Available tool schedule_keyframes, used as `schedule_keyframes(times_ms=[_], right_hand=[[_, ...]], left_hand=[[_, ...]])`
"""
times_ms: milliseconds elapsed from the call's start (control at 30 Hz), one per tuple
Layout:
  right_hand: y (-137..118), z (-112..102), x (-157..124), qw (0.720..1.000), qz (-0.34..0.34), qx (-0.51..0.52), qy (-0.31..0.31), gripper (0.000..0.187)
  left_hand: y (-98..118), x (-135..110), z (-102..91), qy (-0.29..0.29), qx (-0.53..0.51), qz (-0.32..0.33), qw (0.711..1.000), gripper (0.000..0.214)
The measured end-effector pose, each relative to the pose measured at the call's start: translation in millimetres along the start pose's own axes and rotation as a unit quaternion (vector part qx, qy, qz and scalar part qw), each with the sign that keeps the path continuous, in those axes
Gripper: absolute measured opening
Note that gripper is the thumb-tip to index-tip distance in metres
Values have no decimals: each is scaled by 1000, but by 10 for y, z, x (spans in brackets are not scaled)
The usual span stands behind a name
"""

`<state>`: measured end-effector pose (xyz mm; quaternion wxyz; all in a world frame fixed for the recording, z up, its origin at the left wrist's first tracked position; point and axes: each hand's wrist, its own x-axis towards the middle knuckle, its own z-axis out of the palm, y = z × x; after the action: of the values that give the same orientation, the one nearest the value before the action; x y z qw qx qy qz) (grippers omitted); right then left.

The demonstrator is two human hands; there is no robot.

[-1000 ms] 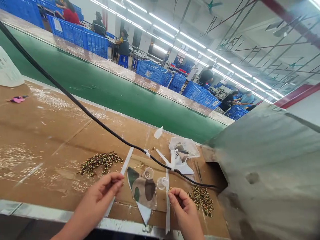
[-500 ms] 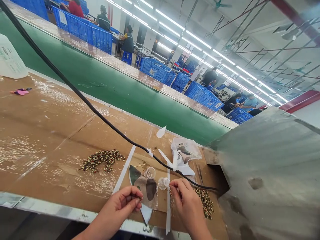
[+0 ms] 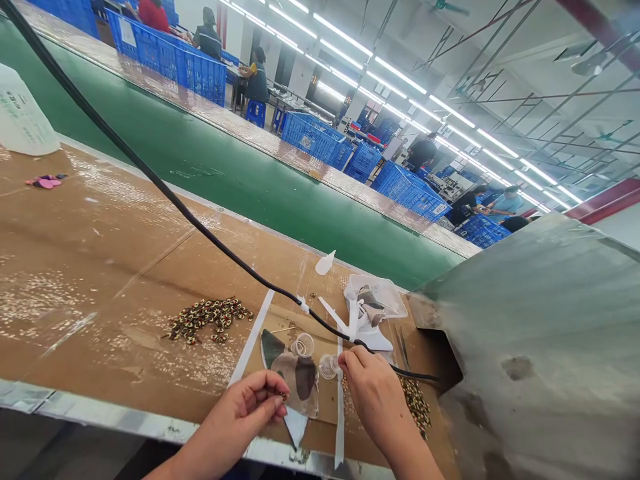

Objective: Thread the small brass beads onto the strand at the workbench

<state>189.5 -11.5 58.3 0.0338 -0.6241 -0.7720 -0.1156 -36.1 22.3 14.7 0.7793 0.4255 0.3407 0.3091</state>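
Note:
My left hand (image 3: 245,410) is closed in a pinch on a small dark-and-gold piece (image 3: 285,396), mostly covered by the fingertips. It hovers at the near edge of a camouflage cloth (image 3: 306,380). My right hand (image 3: 377,397) is closed too, fingertips together beside a small clear cup (image 3: 327,367); what they hold, if anything, is hidden. Another clear cup (image 3: 303,345) sits on the cloth. Similar small pieces form a pile (image 3: 207,319) at the left, and a second pile (image 3: 419,405) lies partly behind my right wrist.
A black cable (image 3: 200,230) crosses above the cardboard-covered bench. Tweezers (image 3: 401,345) and a clear tub (image 3: 396,303) lie beyond my right hand. A metal housing (image 3: 550,333) bounds the right side. Behind the bench runs a green belt (image 3: 210,173); a white jug (image 3: 25,120) stands left.
My right hand has risen slightly, its fingertips now nearer the cup's top edge. The left hand keeps its pinch in nearly the same place. The view has shifted a little.

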Motion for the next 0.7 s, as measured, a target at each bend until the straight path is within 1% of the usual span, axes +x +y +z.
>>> schedule_keyframes(times_ms=[200,400,700], right_hand=[[-6,-13,7,1000,-6,-6,-15,13],[-7,-12,2,1000,-5,-8,-17,15],[-5,-26,-9,1000,1,0,-19,14]], left_hand=[[-6,0,7,0,1,1,1000,16],[-37,2,-4,-1,-1,4,1000,16],[-30,4,-9,-2,3,1,1000,16]])
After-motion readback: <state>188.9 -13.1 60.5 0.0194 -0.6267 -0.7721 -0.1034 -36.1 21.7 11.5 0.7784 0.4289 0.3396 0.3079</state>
